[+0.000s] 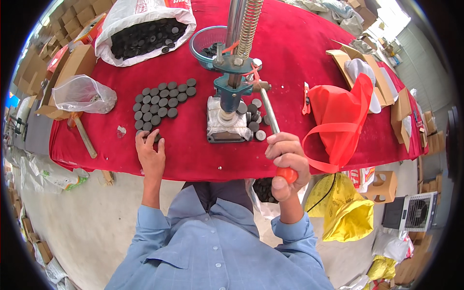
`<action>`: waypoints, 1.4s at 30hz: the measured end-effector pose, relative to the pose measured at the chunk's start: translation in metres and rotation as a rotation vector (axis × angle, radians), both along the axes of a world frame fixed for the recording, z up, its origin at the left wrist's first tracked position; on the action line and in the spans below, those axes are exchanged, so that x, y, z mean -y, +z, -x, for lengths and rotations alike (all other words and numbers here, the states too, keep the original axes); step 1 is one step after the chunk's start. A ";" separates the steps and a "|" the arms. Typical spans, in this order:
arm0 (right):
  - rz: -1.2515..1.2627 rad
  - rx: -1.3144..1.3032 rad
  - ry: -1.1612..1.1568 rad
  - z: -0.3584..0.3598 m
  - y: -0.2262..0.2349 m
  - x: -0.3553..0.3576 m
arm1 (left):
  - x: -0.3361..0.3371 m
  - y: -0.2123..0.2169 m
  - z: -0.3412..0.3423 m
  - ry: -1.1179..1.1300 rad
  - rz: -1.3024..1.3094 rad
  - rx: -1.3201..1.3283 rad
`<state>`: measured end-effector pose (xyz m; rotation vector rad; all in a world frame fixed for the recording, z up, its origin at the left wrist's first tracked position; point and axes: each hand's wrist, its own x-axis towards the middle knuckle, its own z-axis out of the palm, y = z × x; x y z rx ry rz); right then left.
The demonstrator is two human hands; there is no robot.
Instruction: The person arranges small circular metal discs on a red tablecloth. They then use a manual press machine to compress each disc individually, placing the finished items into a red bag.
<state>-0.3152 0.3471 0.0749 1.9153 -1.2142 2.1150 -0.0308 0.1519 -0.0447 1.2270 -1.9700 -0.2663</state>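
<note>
My right hand [288, 166] is wrapped around the red-knobbed end of a press lever [270, 113]. The lever runs up to a hand press [234, 89] with a steel column and a coil spring. Its ram comes down onto a white-wrapped block [227, 121] on the base. My left hand [151, 152] rests at the near end of a group of black round caps [157, 101], laid in close rows on the red cloth. Its fingers curl around a dark cap, partly hidden beneath them. More loose caps [253, 126] lie beside the press base, to its right.
A white sack [104, 48] spilling black caps and a blue basket [194, 46] stand at the back. On the left are a clear plastic bag [79, 94] and a hammer [86, 139]. A red bag [333, 121], a utility knife [306, 99] and open cartons [382, 82] lie right.
</note>
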 end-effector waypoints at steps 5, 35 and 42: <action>-0.027 0.053 0.059 0.011 0.047 0.017 | 0.002 0.001 0.007 -0.070 -0.122 -0.110; -0.023 0.083 -0.017 -0.004 -0.026 -0.006 | 0.042 0.005 0.056 -0.119 0.132 0.294; -0.016 0.015 0.101 0.019 0.040 0.017 | 0.022 0.006 0.065 -0.285 -0.048 -0.039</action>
